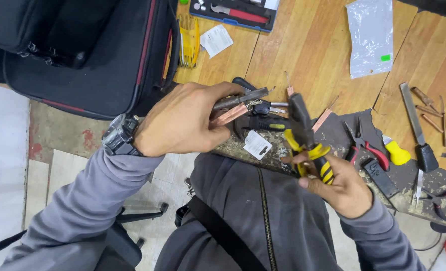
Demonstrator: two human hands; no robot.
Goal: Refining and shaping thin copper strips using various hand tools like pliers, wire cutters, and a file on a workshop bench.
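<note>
So the left hand (183, 120) is sitting dead center, fingers curled tight around a copper strip (229, 115) and a dark metal tool (240, 99), both sticking out toward 3 o'clock. There's a chunky watch (118, 135) on that wrist. The right hand (335, 183) is down at about 4 o'clock, fingers wrapped around the yellow-and-black handles of a pair of pliers (305, 138), with the dark nose pointing up toward 12. The pliers' jaws are hanging just right of the copper strip, can't tell if they're actually touching it.

Around them on the wooden counter (308, 45): a black bag (82, 50) at 10 o'clock, a clear plastic pouch (372, 37) at 1 o'clock, red-handled pliers (368, 150) and a yellow-handled tool (397, 153) lying at 3 o'clock, plus a flat file (416, 123) just beyond those.
</note>
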